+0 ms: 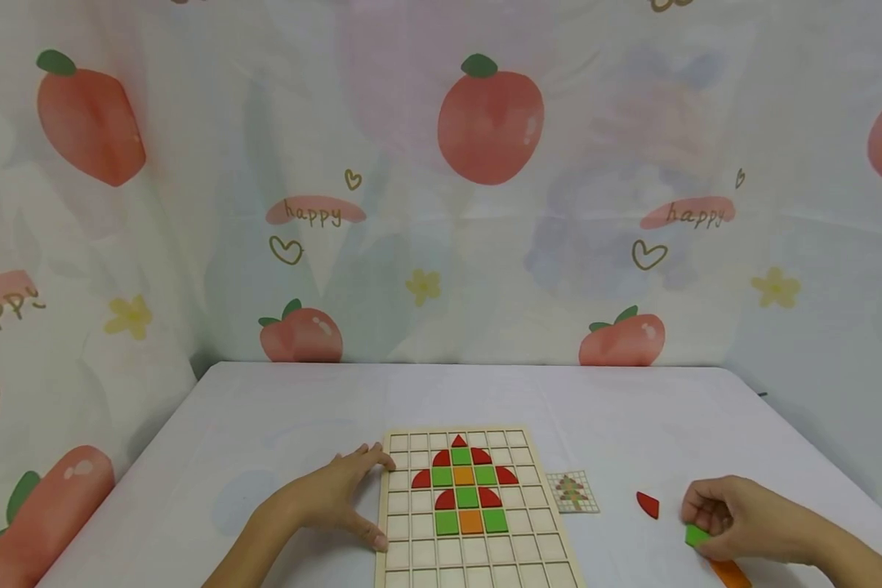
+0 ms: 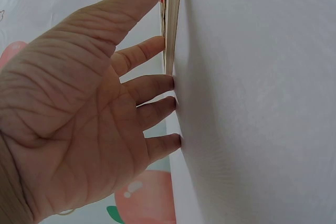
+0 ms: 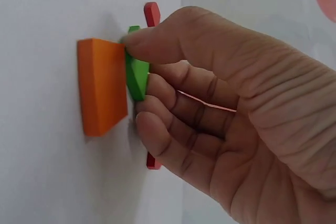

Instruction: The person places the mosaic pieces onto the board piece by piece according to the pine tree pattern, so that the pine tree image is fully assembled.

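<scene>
A light wooden grid board (image 1: 532,547) lies on the table, holding several red, green and orange tiles set in a tree-shaped pattern. My left hand (image 1: 331,494) is spread at the board's left side, thumb and fingertips touching its edge; the left wrist view shows this hand (image 2: 84,103) holding no tile. To the right of the board, my right hand (image 1: 735,518) pinches a green tile (image 3: 138,74) between thumb and fingers. Just beside that tile is an orange tile (image 3: 105,87) on the table. A red curved-edge tile (image 1: 648,505) lies left of the right hand.
A small card (image 1: 573,492) printed with a tree on a grid lies against the board's right side. Behind the white table (image 1: 301,400) hangs a printed cloth (image 1: 426,237), and another stretch of cloth runs along the left.
</scene>
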A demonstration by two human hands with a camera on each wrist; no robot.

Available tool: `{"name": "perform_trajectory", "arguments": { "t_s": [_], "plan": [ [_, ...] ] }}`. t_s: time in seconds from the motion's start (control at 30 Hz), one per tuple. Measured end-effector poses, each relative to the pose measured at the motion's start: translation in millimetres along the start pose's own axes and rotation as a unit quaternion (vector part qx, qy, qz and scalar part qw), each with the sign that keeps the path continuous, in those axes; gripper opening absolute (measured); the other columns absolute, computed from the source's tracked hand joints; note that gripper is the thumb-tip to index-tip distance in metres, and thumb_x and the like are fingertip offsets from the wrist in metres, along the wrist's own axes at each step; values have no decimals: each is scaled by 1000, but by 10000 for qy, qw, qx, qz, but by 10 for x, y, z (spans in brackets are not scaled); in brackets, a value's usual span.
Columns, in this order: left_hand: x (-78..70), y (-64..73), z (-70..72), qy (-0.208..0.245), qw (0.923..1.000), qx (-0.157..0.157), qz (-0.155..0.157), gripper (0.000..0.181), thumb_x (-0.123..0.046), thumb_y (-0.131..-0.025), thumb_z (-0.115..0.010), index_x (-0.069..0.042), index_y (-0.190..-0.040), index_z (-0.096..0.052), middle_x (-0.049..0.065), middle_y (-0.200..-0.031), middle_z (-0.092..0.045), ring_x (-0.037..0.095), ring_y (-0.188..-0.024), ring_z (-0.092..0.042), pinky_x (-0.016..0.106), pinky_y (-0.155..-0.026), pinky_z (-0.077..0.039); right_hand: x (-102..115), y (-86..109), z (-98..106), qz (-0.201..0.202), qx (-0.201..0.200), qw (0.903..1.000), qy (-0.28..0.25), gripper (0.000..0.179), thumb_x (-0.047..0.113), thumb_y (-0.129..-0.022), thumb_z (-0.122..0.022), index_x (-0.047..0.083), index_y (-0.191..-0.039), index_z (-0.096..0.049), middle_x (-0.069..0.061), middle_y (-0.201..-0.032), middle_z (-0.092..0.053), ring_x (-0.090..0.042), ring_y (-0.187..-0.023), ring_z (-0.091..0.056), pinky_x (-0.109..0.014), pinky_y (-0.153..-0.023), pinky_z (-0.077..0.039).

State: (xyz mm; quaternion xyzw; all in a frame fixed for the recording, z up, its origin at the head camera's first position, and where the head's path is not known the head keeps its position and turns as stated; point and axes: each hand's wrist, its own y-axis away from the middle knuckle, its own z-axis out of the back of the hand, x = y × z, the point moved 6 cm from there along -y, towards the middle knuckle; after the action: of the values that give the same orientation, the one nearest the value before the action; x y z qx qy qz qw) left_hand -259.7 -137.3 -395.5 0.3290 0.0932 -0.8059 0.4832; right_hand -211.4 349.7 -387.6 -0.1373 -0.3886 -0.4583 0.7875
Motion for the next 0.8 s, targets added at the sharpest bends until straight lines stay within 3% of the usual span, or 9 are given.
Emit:
{"name": "perform_trajectory", "arguments": {
  "t_s": [0.33,0.43,0.63,0.8],
  "plan": [
    [-23,16,7,138,9999,26,-39,83,-38,-64,-97,-24,-132,-51,22,-164,-30,47,-153,-19,73,-117,-19,43,-97,-62,-219,-261,9990,303,22,4,-81,-79,4,-96,-63,6,-79,-58,-7,-70,-54,-21,-60,-49],
    [-22,20,9,112,9999,10,-4,83,-39,-64,-97,-25,-132,-51,22,-164,-30,48,-153,-20,74,-116,-20,105,-143,-81,-20,-398,9982,448,22,5,-80,-80,8,-95,-64,9,-79,-58,-7,-70,-55,-21,-57,-47],
    [-2,22,15,72,10000,-29,-17,83,-39,-64,-97,-25,-132,-52,21,-164,-30,47,-153,-20,73,-117,-20,321,-234,-147,917,-703,9919,521,29,-2,-77,-81,12,-96,-64,11,-83,-61,-9,-73,-57,-25,-55,-47],
    [-8,22,11,142,9998,-58,-139,84,-38,-64,-98,-23,-133,-51,24,-163,-31,52,-151,-21,74,-116,-20,474,-308,-231,1172,-862,9881,493,32,-2,-76,-82,12,-98,-65,12,-86,-63,-8,-74,-59,-24,-59,-51]
  ]
}}
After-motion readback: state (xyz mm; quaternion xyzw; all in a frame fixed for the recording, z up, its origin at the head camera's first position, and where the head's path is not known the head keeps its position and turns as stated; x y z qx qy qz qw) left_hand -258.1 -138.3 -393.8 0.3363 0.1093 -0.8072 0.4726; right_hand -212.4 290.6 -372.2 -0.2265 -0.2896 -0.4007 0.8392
